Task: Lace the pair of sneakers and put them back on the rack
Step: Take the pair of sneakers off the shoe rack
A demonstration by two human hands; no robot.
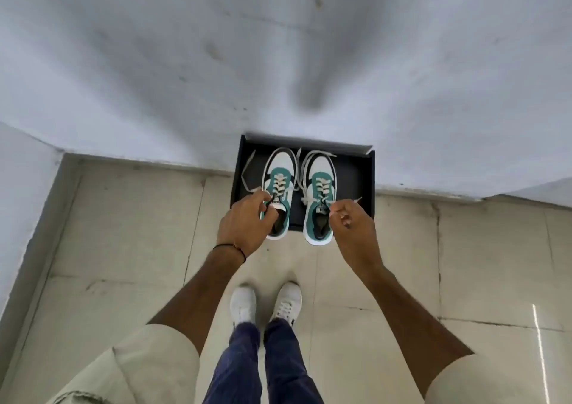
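Note:
Two white, teal and black sneakers stand side by side, toes toward the wall, on a black tray-like rack (360, 174) on the floor. My left hand (244, 221) grips the heel collar of the left sneaker (280, 184), with its cream lace trailing loose to the left. My right hand (349, 218) pinches the lace ends (332, 207) of the right sneaker (320, 193) beside its tongue. Both shoes show laces crossed through the eyelets, with loose ends lying over the toes.
A white wall (278, 63) rises right behind the rack, with a low ledge (37, 187) at the left. Beige floor tiles (123, 233) spread around. My own feet in white shoes (266, 304) stand just behind the sneakers.

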